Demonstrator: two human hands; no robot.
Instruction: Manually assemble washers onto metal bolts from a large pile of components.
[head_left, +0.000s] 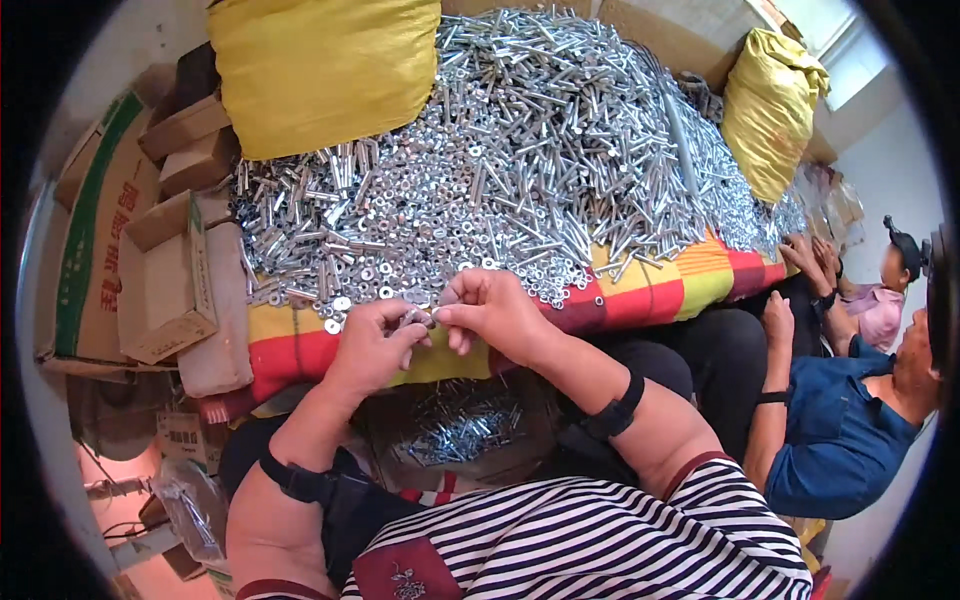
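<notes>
- An open cardboard box [170,335] stands beside the left edge of the cloth-covered worktop [290,365].
- A yellow sack [325,80] covers the far left corner.
- The left hand [372,345], above the near edge, is pinched on a small metal part [414,318].
- The right hand [492,312] has its fingertips together at the part's right end; I cannot tell what they grip.
- A heap of loose fasteners [570,110] reaches the far edge.

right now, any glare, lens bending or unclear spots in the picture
Head view: carton bowed toward the left rim; head view: glints across the hardware pile, bright patch upper right washed out; head view: small metal piece in left hand too small to identify.
</notes>
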